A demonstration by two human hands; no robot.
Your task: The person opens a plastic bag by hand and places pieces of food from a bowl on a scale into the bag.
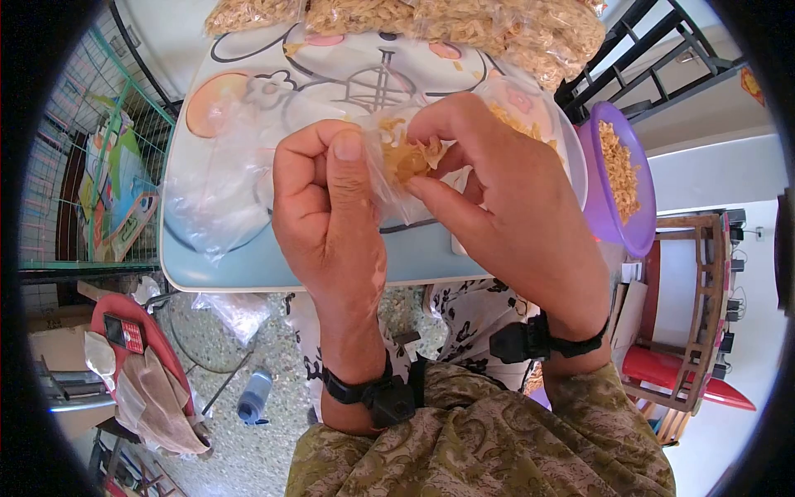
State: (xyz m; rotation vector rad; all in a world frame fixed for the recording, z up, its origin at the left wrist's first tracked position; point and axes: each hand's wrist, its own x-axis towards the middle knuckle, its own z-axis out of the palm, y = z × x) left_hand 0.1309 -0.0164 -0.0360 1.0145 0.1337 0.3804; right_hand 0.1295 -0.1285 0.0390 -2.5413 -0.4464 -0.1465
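Observation:
My left hand [331,190] is closed on the edge of a small clear plastic bag [387,189], thumb uppermost. At the bag, my right hand [513,207] pinches some curly, dried yellowish pieces [411,159] between thumb and fingers. Whether those pieces lie inside the bag or at its mouth is hard to tell. More of the same loose pieces [515,121] show behind my right hand, partly hidden by it. To the left of my left hand, a heap of clear plastic bags [219,182] lies on the printed tabletop [414,253].
Several filled bags [464,21] line the table's far edge. A purple basin [646,195] of dried pieces stands at the right. On the left are a green wire cage [145,99] and a red stool [178,377] carrying a phone [124,333] and cloth. A blue bottle [255,393] is on the floor.

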